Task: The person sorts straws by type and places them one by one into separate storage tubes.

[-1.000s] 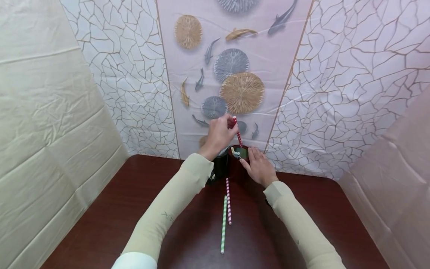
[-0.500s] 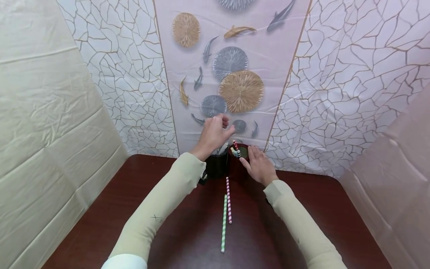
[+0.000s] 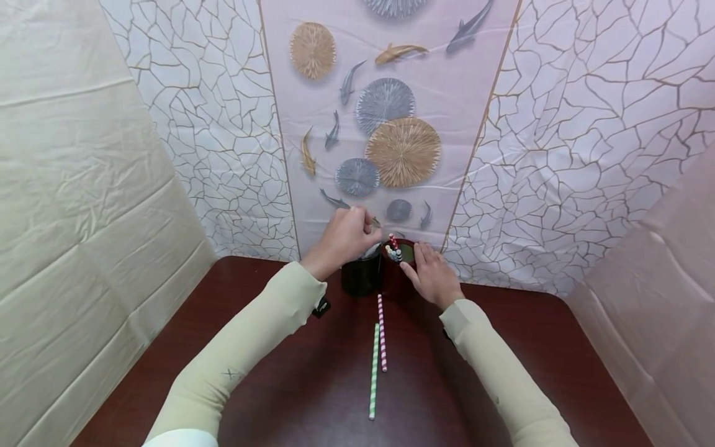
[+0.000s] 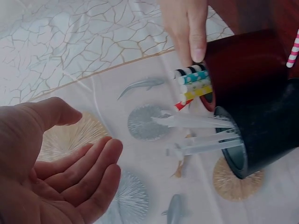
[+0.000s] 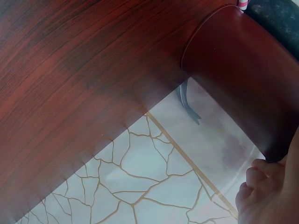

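A dark red cup (image 3: pixel 393 280) stands at the back of the table with several patterned paper straws (image 3: pixel 394 251) in it. My right hand (image 3: pixel 432 279) holds this cup at its right side, thumb and fingers at the rim. Touching its left is a black cup (image 4: pixel 268 133) with several white plastic pieces (image 4: pixel 198 122) sticking out, possibly forks. My left hand (image 4: pixel 74 168) hovers before the cup mouths, fingers loosely bent, nothing in them. A pink-striped straw (image 3: pixel 382 332) and a green-striped straw (image 3: pixel 373 372) lie on the table in front of the cups.
The dark wood table (image 3: pixel 313 385) ends at a patterned cloth wall (image 3: pixel 357 124) right behind the cups. Beige cloth panels (image 3: pixel 84 217) stand at both sides. A small black object (image 3: pixel 321 307) shows beside my left sleeve.
The red dotted straw has left my left hand and now stands in the red cup. My left hand has drawn back leftward and slightly down. My right hand stays at the cup.
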The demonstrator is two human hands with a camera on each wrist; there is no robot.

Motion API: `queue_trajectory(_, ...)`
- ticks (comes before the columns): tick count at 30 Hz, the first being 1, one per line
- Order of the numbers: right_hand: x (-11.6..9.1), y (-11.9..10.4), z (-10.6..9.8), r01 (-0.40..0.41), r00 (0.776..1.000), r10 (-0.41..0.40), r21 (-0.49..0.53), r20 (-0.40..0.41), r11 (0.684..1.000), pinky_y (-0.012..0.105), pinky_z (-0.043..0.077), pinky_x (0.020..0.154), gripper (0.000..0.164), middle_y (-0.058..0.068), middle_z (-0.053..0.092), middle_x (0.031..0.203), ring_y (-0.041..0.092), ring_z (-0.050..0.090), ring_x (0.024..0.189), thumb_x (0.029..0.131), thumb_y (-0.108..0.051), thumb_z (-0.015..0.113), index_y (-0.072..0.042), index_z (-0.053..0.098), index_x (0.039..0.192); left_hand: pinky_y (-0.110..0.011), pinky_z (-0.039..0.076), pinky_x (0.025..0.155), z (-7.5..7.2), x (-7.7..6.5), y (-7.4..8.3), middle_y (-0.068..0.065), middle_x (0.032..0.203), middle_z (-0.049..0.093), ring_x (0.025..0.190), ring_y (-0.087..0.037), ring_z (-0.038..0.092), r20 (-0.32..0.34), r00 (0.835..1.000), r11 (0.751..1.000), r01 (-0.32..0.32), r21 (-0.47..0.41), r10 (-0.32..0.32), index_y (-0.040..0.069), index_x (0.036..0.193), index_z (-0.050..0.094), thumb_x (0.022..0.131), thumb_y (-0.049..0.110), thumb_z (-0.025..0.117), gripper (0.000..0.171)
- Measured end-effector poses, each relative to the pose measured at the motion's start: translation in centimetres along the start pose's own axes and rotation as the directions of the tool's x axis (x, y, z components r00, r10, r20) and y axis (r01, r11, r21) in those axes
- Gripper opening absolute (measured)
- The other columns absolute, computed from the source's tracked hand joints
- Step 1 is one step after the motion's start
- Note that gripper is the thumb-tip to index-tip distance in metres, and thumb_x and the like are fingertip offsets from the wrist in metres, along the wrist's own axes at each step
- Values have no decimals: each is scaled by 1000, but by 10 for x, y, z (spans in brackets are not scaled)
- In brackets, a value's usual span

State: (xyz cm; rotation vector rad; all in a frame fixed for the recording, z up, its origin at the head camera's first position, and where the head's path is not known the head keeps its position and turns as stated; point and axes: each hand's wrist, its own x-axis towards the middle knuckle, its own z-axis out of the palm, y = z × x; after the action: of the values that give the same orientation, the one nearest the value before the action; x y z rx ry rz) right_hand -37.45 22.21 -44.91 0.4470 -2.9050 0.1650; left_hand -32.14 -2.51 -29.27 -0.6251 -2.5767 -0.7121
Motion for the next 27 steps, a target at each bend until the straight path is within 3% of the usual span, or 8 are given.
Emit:
queue_trajectory(3,0,0,-1,-5,1000,5,0,12,1000,56,24,132,82,26,24,173,41,24,162,113,-57,26,6,20,166,-27,43,60,4,-6,-5,6,58,49,57,-10,43,52,999,1000,-18,22,17,8,65,57,91,20,74,34)
queue_trajectory(6,0,0,-2,-7,1000,7,-1,17,1000,56,24,132,82,25,23,174,41,23,163,113,-58,25,6,20,166,-28,31,58,11,-12,-10,8,52,32,55,-11,30,107,994,999,-10,50,5,14,57,41,89,21,75,47)
queue_trajectory(10,0,-1,-2,-9,1000,9,2,24,1000,56,23,132,83,25,22,174,41,23,163,113,-58,25,6,20,166,-29,33,61,22,-22,-15,10,51,27,58,-12,30,174,984,996,24,91,-40,20,55,36,89,26,76,54)
queue_trajectory(15,-1,-1,-3,-12,999,11,10,36,1000,56,22,132,84,25,20,175,41,21,163,113,-59,24,5,18,166,-28,30,56,38,-35,-21,9,49,22,53,-11,22,284,957,997,47,65,-64,19,52,31,93,25,76,61)
queue_trajectory(22,-2,-1,-3,-7,1000,6,14,20,1000,57,23,132,83,25,22,174,41,23,163,113,-58,26,6,20,166,-27,32,53,62,-54,-27,8,45,27,47,-11,30,399,908,992,123,41,-129,18,51,36,95,27,78,61)
queue_trajectory(27,-1,0,-2,-11,1000,11,21,18,1000,56,23,132,83,25,22,174,41,22,163,113,-58,26,5,20,166,-31,42,62,79,-65,-31,4,53,46,58,-16,48,434,884,984,175,37,-173,14,60,51,94,27,79,46)
